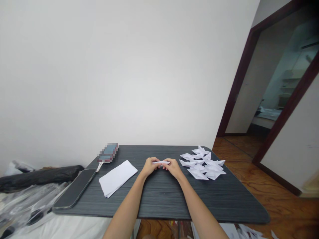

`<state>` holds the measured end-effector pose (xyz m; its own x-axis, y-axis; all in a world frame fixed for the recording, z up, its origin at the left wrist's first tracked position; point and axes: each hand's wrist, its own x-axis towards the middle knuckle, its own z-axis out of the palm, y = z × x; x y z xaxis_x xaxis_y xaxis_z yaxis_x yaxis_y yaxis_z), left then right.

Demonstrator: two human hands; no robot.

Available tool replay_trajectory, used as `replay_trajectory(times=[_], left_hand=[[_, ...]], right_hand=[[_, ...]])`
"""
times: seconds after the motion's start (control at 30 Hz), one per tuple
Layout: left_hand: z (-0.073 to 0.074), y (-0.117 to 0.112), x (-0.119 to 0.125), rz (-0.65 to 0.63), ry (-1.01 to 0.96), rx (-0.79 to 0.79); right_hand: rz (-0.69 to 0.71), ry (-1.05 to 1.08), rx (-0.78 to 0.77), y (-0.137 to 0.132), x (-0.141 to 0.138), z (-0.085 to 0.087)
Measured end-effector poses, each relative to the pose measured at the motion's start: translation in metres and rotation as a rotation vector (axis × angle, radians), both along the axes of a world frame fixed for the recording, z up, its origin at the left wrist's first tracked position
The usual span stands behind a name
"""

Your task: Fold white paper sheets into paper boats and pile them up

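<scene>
A small folded piece of white paper [161, 162] is held up just above the middle of the dark table [161, 199]. My left hand [150, 166] pinches its left part, and my right hand [173, 167] grips its right part. The fingers of both hands are closed around it, with the thumbs near each other. To the right of my right hand lies a cluster of several folded white paper boats [203, 164]. Left of my left hand, a stack of white paper sheets [118, 178] rests at a slant.
A black phone-like slab [76, 189] lies at the table's left edge. Behind it is a blurred device [109, 153] with a white cable. The white wall [149, 73] stands right behind the table. Plastic wrap [30, 202] lies at left; a doorway [264, 76] opens at right.
</scene>
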<state>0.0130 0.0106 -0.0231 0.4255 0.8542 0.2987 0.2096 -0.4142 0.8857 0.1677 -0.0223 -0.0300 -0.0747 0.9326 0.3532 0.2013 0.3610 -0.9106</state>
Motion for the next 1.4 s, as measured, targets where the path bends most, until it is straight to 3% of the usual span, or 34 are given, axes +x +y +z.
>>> replay_trajectory(times=[0.1, 0.3, 0.5, 0.6, 0.8, 0.97, 1.1, 1.2, 1.33, 1.4], left_hand=[[0.000, -0.001, -0.001, -0.023, -0.036, -0.048], [-0.001, -0.003, 0.001, -0.048, -0.242, -0.256], [0.006, -0.005, 0.002, -0.069, -0.282, -0.323], [0.008, -0.002, 0.002, -0.064, -0.261, -0.280], [0.004, -0.001, 0.000, 0.168, -0.182, -0.123], [0.004, -0.006, -0.004, 0.109, 0.007, 0.040], [0.006, -0.008, -0.004, 0.056, 0.015, 0.041], [0.007, -0.010, -0.002, 0.018, -0.004, 0.018], [0.005, -0.011, -0.002, 0.146, -0.032, 0.027], [0.005, -0.010, -0.002, 0.201, -0.018, 0.038]], right_hand=[[-0.018, -0.043, -0.006, 0.001, 0.001, -0.002], [-0.008, 0.067, -0.144, 0.003, 0.002, -0.002], [0.048, 0.096, -0.224, 0.005, 0.001, 0.001], [0.009, 0.092, -0.204, 0.007, -0.003, 0.001], [-0.214, 0.113, -0.103, 0.004, -0.002, 0.000], [-0.245, 0.107, -0.049, -0.005, -0.002, -0.006], [-0.293, -0.014, -0.017, -0.015, -0.010, -0.006], [-0.463, -0.050, 0.036, -0.028, -0.008, 0.000], [-0.861, -0.049, 0.128, -0.046, 0.003, 0.010], [-0.957, -0.089, 0.125, -0.053, 0.008, 0.013]])
